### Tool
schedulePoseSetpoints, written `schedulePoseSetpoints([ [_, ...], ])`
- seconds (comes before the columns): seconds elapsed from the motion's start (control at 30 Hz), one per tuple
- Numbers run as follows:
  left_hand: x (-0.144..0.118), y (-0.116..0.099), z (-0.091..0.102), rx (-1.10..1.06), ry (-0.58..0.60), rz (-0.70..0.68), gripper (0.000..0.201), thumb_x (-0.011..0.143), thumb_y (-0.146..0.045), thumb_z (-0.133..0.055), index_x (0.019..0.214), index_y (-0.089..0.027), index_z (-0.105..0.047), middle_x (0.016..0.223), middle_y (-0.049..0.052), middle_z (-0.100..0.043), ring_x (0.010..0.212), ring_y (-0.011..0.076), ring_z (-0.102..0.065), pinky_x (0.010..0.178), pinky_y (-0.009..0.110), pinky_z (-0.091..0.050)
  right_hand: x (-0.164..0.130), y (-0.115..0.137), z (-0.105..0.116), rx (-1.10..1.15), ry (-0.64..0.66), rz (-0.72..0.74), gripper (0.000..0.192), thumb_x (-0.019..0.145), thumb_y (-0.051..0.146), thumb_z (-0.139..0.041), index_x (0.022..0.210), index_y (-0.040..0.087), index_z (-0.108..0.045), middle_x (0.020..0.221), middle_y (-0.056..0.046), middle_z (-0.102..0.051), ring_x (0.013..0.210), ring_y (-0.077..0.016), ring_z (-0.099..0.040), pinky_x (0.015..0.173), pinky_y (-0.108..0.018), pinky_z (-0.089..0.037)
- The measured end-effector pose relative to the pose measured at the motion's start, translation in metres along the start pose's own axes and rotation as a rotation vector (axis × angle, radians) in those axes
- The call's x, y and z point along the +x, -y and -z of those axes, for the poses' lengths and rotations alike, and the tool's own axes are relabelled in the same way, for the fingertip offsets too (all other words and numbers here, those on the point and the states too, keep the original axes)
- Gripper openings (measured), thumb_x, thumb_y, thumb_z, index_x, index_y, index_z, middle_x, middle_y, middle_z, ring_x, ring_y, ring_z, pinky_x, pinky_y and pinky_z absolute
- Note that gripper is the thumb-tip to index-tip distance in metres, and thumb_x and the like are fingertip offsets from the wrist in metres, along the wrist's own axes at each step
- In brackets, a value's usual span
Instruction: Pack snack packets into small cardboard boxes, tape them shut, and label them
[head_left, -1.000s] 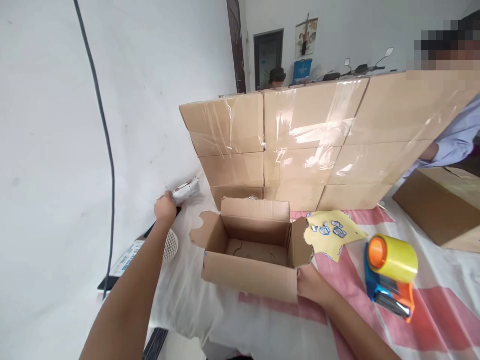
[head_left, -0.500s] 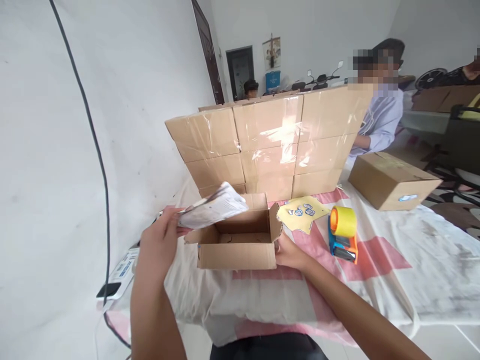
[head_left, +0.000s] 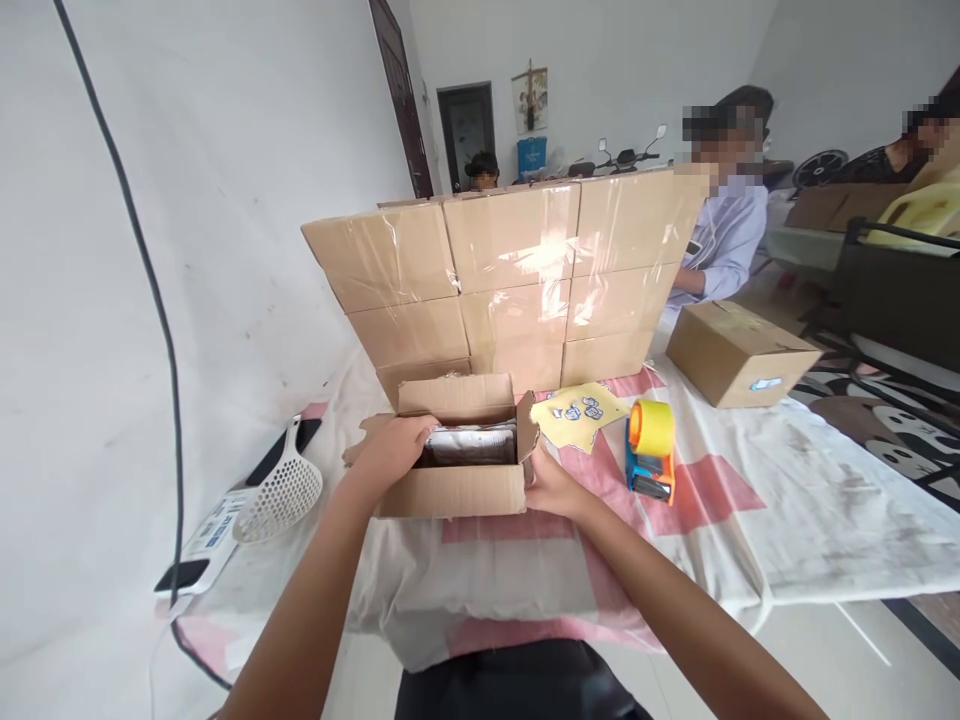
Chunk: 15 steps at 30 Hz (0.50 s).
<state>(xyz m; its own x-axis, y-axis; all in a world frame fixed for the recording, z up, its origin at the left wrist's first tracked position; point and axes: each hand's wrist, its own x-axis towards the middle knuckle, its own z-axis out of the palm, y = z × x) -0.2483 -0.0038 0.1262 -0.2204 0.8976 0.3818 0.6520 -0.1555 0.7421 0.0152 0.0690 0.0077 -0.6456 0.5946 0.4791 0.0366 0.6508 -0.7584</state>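
Observation:
An open cardboard box stands on the cloth-covered table in front of me, its flaps up. A silvery white packet lies inside it. My left hand reaches over the box's left rim with its fingers on the packet's left end. On the other side, my right hand presses against the box's right wall near the lower corner.
A wall of taped cardboard boxes stands behind the open box. A tape dispenser and a yellow sticker sheet lie to the right, a sealed box farther right. A white slotted scoop lies left. Other people sit behind.
My left hand fetched the packet from the left, carried it over the box and lowered it inside. The right hand stayed on the box's right side. The camera pulled back.

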Motion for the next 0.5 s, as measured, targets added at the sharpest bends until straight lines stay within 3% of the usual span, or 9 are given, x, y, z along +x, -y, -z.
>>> schedulePoseSetpoints([
  [0.17,-0.004,0.008,0.002,0.136,0.185,-0.032,0.020,0.082,-0.027,-0.059,0.067,-0.029,-0.071,0.074,0.000,-0.075,0.062,0.0238,-0.062,0.068,0.032,-0.048,-0.003,0.003,0.000,0.010,-0.011,-0.012,0.121,0.074,0.030,-0.083,0.165,0.027,-0.004,0.165,-0.013,-0.024,0.154,-0.0356,-0.020,0.125,-0.051,-0.024],
  [0.3,-0.015,0.012,0.003,0.205,0.163,-0.106,0.024,0.085,-0.027,-0.056,0.085,-0.032,-0.079,0.088,0.002,-0.078,0.082,0.0272,-0.067,0.071,0.031,-0.049,-0.004,0.008,0.003,0.023,0.007,-0.037,0.127,0.074,0.026,-0.081,0.164,0.033,0.010,0.170,-0.009,-0.011,0.157,-0.0335,-0.013,0.125,-0.050,-0.028],
  [0.5,-0.030,0.024,0.016,0.292,0.082,-0.151,0.027,0.085,-0.024,-0.055,0.083,-0.034,-0.080,0.078,0.004,-0.073,0.076,0.0279,-0.061,0.069,0.032,-0.048,-0.003,0.013,0.006,-0.001,0.016,-0.023,0.130,0.076,0.029,-0.082,0.162,0.039,0.014,0.170,-0.007,-0.010,0.158,-0.0328,-0.011,0.126,-0.051,-0.025],
])
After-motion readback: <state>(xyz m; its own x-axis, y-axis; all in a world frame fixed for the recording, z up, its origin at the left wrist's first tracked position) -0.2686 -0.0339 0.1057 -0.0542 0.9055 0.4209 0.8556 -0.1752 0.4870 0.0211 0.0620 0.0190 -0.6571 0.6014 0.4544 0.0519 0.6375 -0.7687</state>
